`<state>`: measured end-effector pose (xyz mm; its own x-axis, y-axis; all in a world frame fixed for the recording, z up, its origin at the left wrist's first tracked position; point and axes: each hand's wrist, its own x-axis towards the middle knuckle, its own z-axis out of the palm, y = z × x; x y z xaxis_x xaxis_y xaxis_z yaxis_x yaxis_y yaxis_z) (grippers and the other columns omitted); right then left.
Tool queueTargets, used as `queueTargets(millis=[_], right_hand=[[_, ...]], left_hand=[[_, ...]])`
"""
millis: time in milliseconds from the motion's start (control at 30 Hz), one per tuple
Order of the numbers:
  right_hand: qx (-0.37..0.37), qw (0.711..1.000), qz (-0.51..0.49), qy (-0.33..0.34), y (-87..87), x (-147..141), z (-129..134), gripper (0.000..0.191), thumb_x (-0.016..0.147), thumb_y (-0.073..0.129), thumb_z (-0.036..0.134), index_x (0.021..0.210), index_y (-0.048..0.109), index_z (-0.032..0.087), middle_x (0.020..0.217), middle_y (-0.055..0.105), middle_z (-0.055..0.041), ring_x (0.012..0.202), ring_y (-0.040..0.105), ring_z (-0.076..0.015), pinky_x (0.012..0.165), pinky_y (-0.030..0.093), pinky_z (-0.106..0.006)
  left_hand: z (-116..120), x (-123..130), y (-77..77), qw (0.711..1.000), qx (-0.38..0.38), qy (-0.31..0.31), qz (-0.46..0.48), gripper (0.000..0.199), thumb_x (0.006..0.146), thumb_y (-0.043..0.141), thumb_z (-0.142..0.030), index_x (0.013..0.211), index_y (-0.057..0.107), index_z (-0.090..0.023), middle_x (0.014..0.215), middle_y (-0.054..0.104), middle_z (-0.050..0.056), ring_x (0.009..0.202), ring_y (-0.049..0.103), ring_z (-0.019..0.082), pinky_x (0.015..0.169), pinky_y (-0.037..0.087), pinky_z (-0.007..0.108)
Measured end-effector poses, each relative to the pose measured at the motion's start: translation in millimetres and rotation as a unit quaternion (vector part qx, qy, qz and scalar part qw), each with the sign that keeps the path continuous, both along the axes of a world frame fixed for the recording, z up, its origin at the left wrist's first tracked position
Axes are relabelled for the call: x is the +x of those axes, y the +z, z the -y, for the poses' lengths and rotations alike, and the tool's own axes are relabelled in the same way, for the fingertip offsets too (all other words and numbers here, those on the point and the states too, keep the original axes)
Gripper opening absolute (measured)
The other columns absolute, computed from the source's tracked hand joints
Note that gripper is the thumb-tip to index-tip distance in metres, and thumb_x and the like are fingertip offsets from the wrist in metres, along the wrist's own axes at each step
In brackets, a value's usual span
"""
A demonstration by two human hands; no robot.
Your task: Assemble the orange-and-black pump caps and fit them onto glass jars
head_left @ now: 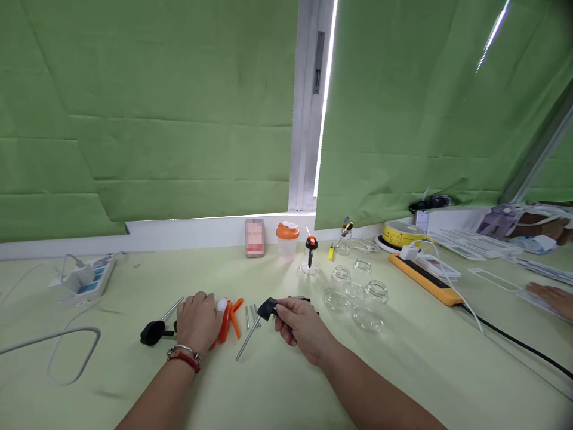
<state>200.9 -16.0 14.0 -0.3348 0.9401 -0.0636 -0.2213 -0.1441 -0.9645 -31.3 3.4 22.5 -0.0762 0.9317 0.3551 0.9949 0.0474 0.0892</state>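
Note:
Pinched in my right hand is a black part with a metal rod slanting down to the left. My left hand rests over the table beside orange plastic pieces; its fingertips curl down out of sight, and what they hold, if anything, is hidden. To its left lies another black part with a metal rod. Small metal pins lie between my hands. Behind my right hand a dark spring-like piece partly shows.
Several glass jars stand right of my right hand. Behind are an orange-lidded cup and a glass with a black top. An orange power strip lies right, a white one left. Another person's hand rests at far right.

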Motion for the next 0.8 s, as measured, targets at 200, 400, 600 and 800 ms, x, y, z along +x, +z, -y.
queueTargets(millis=[200, 400, 600, 800], right_hand=[[0.076, 0.996, -0.051, 0.0, 5.3, -6.3, 6.7, 0.039, 0.076, 0.063, 0.038, 0.107, 0.056, 0.015, 0.073, 0.06, -0.0024, 0.057, 0.052, -0.01, 0.052, 0.038, -0.023], [0.221, 0.97, 0.014, 0.102, 4.8, -24.3, 24.8, 0.031, 0.081, 0.054, 0.022, 0.112, 0.057, 0.021, 0.097, 0.063, -0.0041, 0.089, 0.057, -0.0157, 0.081, 0.043, -0.03], [0.368, 0.88, 0.298, -0.023, 5.6, -3.9, 1.7, 0.052, 0.083, 0.048, 0.018, 0.134, 0.037, 0.024, 0.132, 0.046, -0.0087, 0.119, 0.043, -0.0208, 0.101, 0.035, -0.039], [0.308, 0.76, 0.525, -0.227, 30.9, 38.3, -76.8, 0.068, 0.077, 0.054, 0.016, 0.139, 0.027, 0.019, 0.147, 0.017, -0.013, 0.135, 0.017, -0.0292, 0.107, 0.024, -0.044]], left_hand=[[32.5, 23.7, 14.8, 0.947, 0.063, -0.225, 0.219, 0.039, 0.09, 0.03, -0.032, 0.12, 0.049, -0.015, 0.099, 0.058, 0.01, 0.088, 0.055, 0.022, 0.08, 0.044, 0.033], [55.4, 41.1, 14.5, 0.899, 0.003, -0.389, 0.199, 0.046, 0.084, 0.049, -0.03, 0.129, 0.039, -0.024, 0.126, 0.044, 0.012, 0.112, 0.047, 0.024, 0.093, 0.041, 0.035], [24.4, 2.3, 18.7, 0.932, 0.225, -0.203, 0.199, 0.036, 0.076, 0.053, -0.026, 0.108, 0.04, -0.016, 0.119, 0.038, 0.015, 0.115, 0.041, 0.029, 0.097, 0.038, 0.044], [10.8, -76.8, 36.6, 0.926, 0.226, 0.144, 0.264, 0.039, 0.066, 0.06, -0.034, 0.093, 0.038, -0.017, 0.096, 0.042, 0.008, 0.101, 0.047, 0.031, 0.085, 0.043, 0.044]])
